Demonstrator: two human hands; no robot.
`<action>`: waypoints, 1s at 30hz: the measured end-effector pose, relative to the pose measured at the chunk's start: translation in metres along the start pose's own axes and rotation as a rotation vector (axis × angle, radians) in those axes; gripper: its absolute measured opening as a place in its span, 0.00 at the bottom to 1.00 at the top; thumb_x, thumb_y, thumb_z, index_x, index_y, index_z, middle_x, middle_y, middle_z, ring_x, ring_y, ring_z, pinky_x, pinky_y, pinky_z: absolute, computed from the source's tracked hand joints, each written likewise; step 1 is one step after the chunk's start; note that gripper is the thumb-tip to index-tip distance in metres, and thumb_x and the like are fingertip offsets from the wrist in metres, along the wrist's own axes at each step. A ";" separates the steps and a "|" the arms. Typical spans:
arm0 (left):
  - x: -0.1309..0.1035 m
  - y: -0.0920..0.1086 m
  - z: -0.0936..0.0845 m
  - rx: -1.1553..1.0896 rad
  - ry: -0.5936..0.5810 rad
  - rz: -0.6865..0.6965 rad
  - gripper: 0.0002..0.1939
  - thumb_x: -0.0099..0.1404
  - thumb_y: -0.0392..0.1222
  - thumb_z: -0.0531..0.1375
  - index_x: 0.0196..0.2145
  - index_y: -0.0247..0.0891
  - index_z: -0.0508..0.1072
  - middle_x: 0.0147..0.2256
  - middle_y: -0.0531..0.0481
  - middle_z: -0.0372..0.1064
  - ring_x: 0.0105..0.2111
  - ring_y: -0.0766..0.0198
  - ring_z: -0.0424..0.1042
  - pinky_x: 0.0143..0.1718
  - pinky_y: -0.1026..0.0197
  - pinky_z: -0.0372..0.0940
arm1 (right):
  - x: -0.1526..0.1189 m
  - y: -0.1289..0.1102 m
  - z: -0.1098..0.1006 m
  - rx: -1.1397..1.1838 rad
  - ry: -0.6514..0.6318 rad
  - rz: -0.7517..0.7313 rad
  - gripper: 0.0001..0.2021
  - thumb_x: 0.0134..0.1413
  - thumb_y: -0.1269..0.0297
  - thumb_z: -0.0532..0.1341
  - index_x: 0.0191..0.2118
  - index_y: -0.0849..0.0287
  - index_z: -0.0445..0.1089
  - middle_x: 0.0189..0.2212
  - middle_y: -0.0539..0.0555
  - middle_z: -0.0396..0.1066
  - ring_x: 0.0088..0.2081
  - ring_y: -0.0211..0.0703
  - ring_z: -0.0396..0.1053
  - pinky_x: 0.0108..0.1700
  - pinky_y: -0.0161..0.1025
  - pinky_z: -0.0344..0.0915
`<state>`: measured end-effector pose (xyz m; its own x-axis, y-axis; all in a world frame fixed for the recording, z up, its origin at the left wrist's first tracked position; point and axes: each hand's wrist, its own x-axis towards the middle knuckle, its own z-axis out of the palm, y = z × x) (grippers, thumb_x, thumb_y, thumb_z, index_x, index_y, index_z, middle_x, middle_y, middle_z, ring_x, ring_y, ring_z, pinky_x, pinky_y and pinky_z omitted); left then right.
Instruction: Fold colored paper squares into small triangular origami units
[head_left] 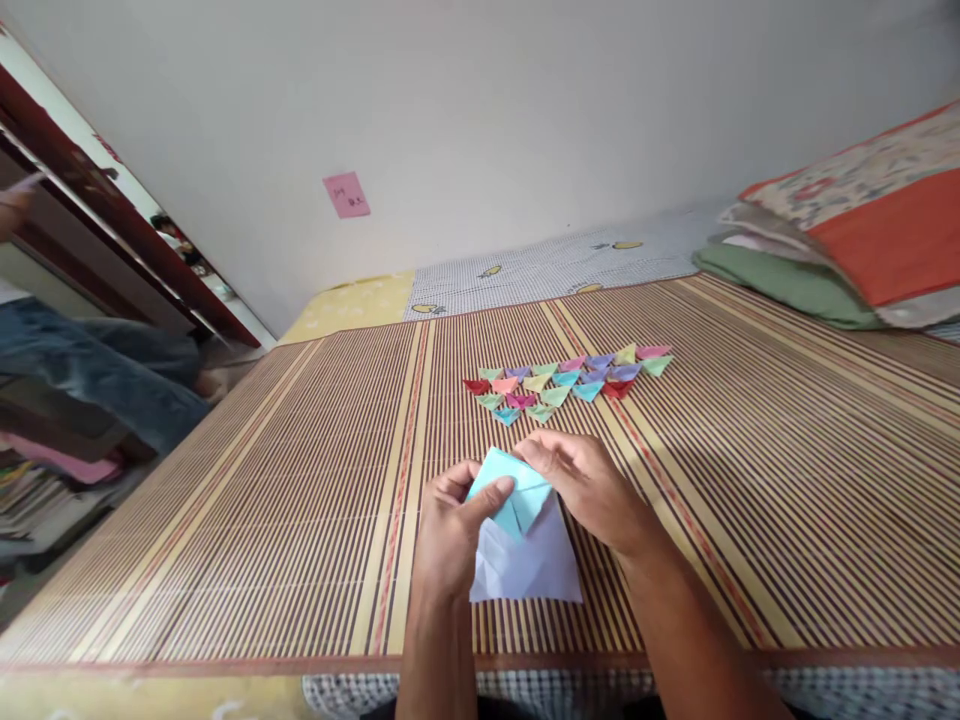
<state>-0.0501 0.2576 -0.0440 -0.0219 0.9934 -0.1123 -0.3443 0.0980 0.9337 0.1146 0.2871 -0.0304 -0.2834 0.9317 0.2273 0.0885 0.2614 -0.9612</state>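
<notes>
Slanting between fingers [498,494], light turquoise paper [523,503], folded, roughly square, creased

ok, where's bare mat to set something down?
Bare: mat left of the left hand; also between the right hand and green cloth. Crowded: blue paper and white sheet by the hands, folded papers just beyond.

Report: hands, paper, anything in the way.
Left hand holding folded blue paper, thumb on top. Right hand at its upper right edge. White sheet partly behind. Folded shapes beyond, out of the way.
</notes>
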 end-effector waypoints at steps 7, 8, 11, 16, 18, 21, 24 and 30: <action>0.001 0.001 0.000 -0.113 -0.020 -0.027 0.16 0.51 0.45 0.77 0.29 0.33 0.77 0.24 0.51 0.74 0.23 0.68 0.69 0.27 0.65 0.66 | -0.002 0.003 0.004 -0.028 0.008 0.017 0.11 0.60 0.60 0.65 0.28 0.59 0.70 0.22 0.46 0.63 0.25 0.36 0.59 0.25 0.33 0.55; 0.000 0.002 -0.001 -0.093 -0.060 -0.036 0.16 0.51 0.44 0.77 0.29 0.33 0.77 0.24 0.51 0.73 0.22 0.68 0.69 0.26 0.65 0.65 | -0.002 0.003 0.004 -0.028 0.016 0.013 0.10 0.59 0.61 0.65 0.28 0.59 0.70 0.22 0.46 0.62 0.24 0.36 0.59 0.25 0.33 0.55; -0.002 0.004 -0.005 -0.008 -0.127 -0.037 0.16 0.51 0.41 0.77 0.25 0.34 0.72 0.22 0.54 0.69 0.21 0.70 0.65 0.24 0.68 0.61 | -0.003 0.002 0.003 -0.049 0.021 -0.012 0.11 0.59 0.62 0.64 0.26 0.59 0.69 0.21 0.45 0.60 0.24 0.35 0.57 0.24 0.33 0.53; -0.005 0.007 -0.008 0.059 -0.167 -0.026 0.17 0.52 0.39 0.76 0.23 0.35 0.70 0.22 0.55 0.67 0.22 0.70 0.65 0.25 0.67 0.60 | -0.002 0.004 -0.001 -0.108 0.023 -0.071 0.19 0.67 0.59 0.59 0.23 0.58 0.65 0.19 0.45 0.56 0.23 0.34 0.54 0.24 0.34 0.50; -0.005 0.007 -0.008 0.053 -0.172 -0.036 0.17 0.52 0.39 0.76 0.22 0.34 0.71 0.22 0.54 0.68 0.23 0.69 0.66 0.25 0.67 0.61 | -0.001 0.007 -0.006 -0.095 0.067 -0.056 0.20 0.68 0.58 0.58 0.23 0.58 0.67 0.19 0.46 0.60 0.23 0.36 0.58 0.25 0.34 0.54; -0.003 0.006 -0.010 -0.036 -0.096 -0.049 0.17 0.51 0.40 0.77 0.22 0.35 0.71 0.21 0.54 0.69 0.21 0.68 0.67 0.25 0.66 0.62 | -0.001 0.012 -0.018 0.020 0.206 -0.049 0.17 0.68 0.55 0.61 0.30 0.58 0.75 0.26 0.51 0.73 0.29 0.41 0.71 0.34 0.36 0.67; 0.002 0.003 -0.010 -0.207 0.044 -0.021 0.16 0.50 0.39 0.77 0.24 0.35 0.72 0.22 0.54 0.72 0.21 0.69 0.68 0.26 0.66 0.63 | -0.002 0.013 -0.026 0.121 0.222 -0.079 0.18 0.69 0.48 0.60 0.41 0.57 0.79 0.36 0.56 0.79 0.37 0.45 0.76 0.43 0.41 0.72; 0.008 0.001 -0.004 -0.385 0.128 0.004 0.14 0.49 0.38 0.77 0.29 0.34 0.78 0.27 0.49 0.78 0.29 0.61 0.77 0.36 0.60 0.70 | 0.000 0.011 0.001 0.258 -0.094 0.089 0.15 0.52 0.55 0.74 0.40 0.58 0.77 0.34 0.53 0.78 0.37 0.45 0.75 0.39 0.39 0.70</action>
<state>-0.0539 0.2651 -0.0453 -0.1326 0.9759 -0.1734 -0.6701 0.0406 0.7411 0.1142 0.2897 -0.0410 -0.3735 0.9176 0.1363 -0.1259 0.0954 -0.9874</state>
